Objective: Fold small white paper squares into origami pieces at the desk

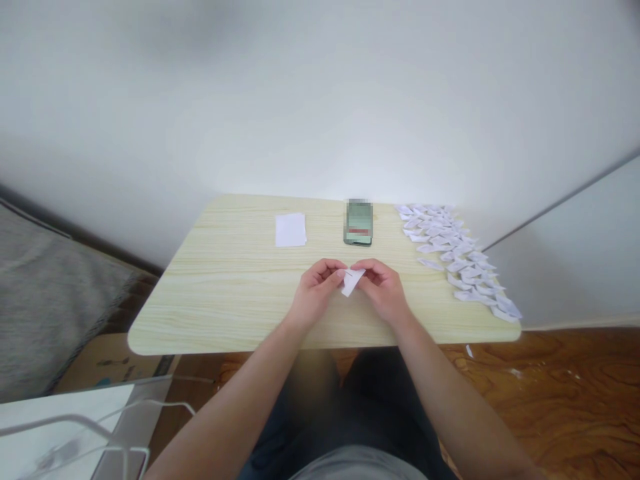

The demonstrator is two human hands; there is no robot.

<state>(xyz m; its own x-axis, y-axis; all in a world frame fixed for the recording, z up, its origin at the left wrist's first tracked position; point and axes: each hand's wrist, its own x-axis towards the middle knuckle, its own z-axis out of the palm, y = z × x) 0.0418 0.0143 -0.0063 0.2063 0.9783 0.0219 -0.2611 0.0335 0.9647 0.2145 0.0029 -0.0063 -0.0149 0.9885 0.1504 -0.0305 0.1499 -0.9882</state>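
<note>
A small folded piece of white paper (352,283) is pinched between my two hands above the front middle of the table. My left hand (319,287) grips its left edge with thumb and fingers. On the other side, my right hand (383,287) holds the right edge the same way. The paper has a pointed, roughly triangular shape with creases. Beyond my hands lies a phone (359,223) with a blurred screen. A stack of square white paper sheets (291,230) rests to its left.
Many folded white paper boats (450,243) lie in rows along the table's right side. The light wooden table (215,280) stands against a white wall. White cables (95,427) and a cardboard box (110,360) are at lower left. A paper scrap (469,351) lies on the floor.
</note>
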